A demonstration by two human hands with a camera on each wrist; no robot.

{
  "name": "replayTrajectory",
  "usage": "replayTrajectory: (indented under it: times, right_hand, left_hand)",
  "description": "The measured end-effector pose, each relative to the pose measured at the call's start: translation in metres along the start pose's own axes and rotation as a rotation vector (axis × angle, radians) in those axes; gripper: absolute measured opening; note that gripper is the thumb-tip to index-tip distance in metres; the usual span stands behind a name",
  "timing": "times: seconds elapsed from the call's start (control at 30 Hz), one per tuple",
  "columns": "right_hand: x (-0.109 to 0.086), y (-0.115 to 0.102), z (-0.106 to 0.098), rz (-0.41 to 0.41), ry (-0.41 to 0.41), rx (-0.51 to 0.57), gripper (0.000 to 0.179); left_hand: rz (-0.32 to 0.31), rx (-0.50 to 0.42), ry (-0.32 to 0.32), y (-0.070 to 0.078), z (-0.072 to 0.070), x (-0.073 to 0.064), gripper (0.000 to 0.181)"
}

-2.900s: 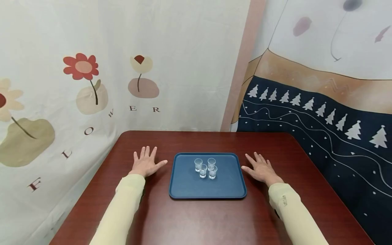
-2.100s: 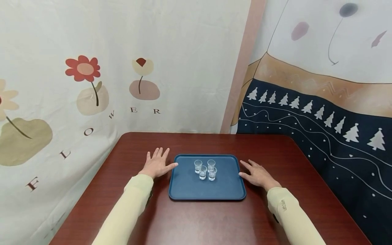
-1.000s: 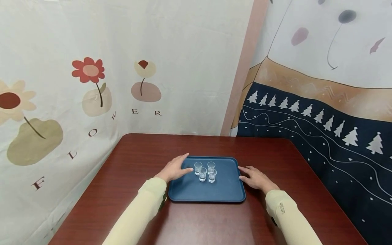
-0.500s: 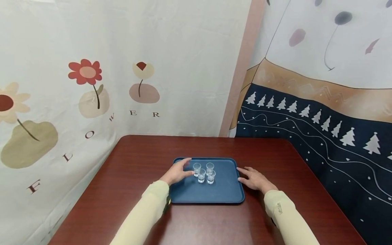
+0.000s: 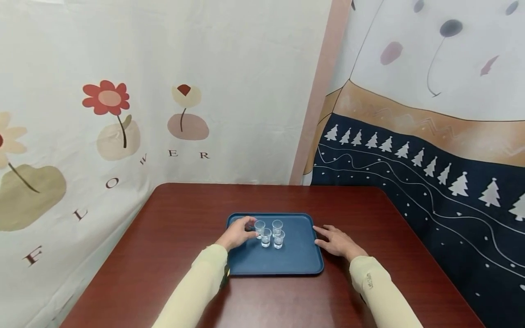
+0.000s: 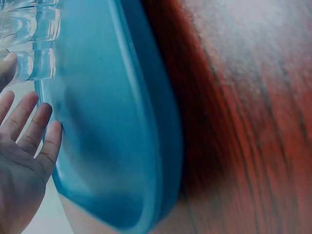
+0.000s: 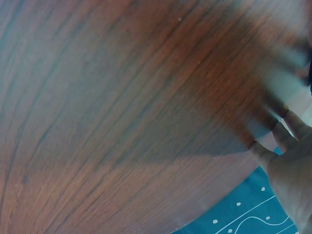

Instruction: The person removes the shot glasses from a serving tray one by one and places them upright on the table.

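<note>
Several small clear shot glasses (image 5: pixel 279 240) stand upright in a cluster on a blue tray (image 5: pixel 275 264). My left hand (image 5: pixel 237 233) reaches over the tray's left side, thumb and index fingertips right at the back-left glass (image 5: pixel 259 228). In the left wrist view, the fingers of that left hand (image 6: pixel 24 156) are spread and fairly straight, with one tip overlapping the nearest glass (image 6: pixel 41 66). My right hand (image 5: pixel 338 241) lies at the tray's right edge, fingers extended toward the rim and holding nothing. The right wrist view has this right hand (image 7: pixel 287 161) at its right side, over the wood.
The tray lies on a reddish-brown wooden table (image 5: pixel 197 200). Behind it hangs a pale curtain (image 5: pixel 246 91) with printed flowers and letters, and at the right a dark blue printed cloth (image 5: pixel 369 168) with white trees.
My left hand has moved right from beside the tray to the back-left glass. The right hand came in slightly toward the tray's right edge, then stayed there. The glasses keep their arrangement.
</note>
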State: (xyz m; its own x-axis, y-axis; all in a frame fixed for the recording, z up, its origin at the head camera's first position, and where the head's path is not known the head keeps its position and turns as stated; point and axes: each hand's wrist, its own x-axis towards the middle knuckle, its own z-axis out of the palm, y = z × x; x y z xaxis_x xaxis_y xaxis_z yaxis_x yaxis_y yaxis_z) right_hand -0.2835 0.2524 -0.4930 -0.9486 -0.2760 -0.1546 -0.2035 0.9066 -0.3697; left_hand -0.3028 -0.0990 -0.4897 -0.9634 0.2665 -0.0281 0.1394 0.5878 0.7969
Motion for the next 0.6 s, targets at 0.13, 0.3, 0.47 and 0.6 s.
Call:
replayTrajectory:
  times: [0.13, 0.3, 0.47, 0.6]
  right_hand:
    - [-0.0009, 0.0002, 0.0002, 0.005, 0.0, 0.006, 0.056]
    - [-0.0016, 0.0013, 0.0002, 0.007, 0.001, 0.003, 0.056]
    - [-0.0005, 0.0017, -0.0006, 0.005, 0.012, 0.001, 0.055]
    - [0.0004, 0.003, -0.0009, 0.004, 0.0, -0.004, 0.056]
  left_hand:
    - [-0.005, 0.004, 0.003, 0.0008, 0.003, 0.0014, 0.04]
    - [0.024, 0.0, 0.001, 0.0028, 0.0056, 0.0038, 0.03]
    - [0.039, -0.019, 0.029, 0.0029, 0.0053, 0.0048, 0.024]
    - [0.013, 0.0, 0.064, 0.002, 0.0023, 0.0051, 0.022]
